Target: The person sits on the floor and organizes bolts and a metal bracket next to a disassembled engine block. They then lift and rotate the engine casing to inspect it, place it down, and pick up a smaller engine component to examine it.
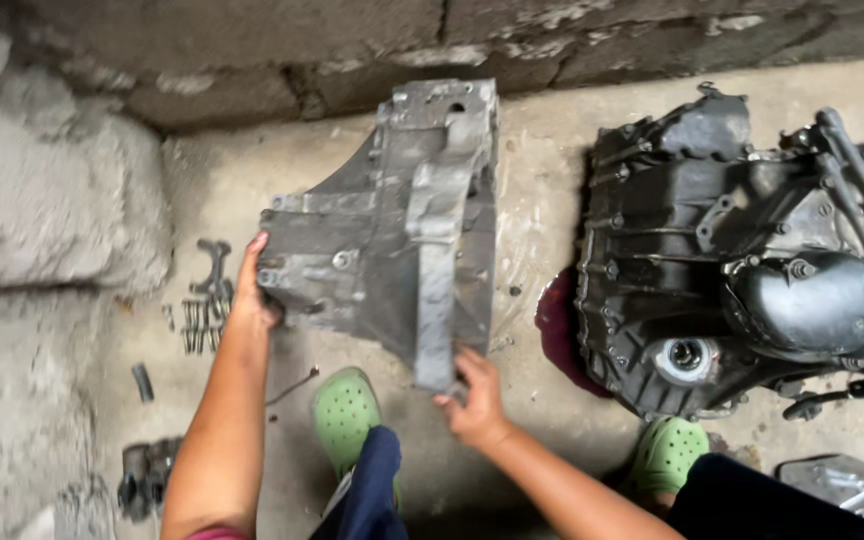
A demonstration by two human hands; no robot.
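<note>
Flat, diffuse daylight, medium brightness, no hard-edged shadows. Grey metal housing (392,230) evenly lit, detail readable; soft shadow on the concrete floor (532,180) just below and right of it. Black gearbox casing (732,260) right of the housing shows wet-looking specular glints and crushed dark areas. Stone wall (42,200) left of the housing slightly washed out. Mild softness overall, wide-angle stretch towards frame edges, bottom corners darkest.

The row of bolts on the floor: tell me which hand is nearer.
Left. The left hand grips the grey housing just right of the bolts; the right hand is farther right.
</note>
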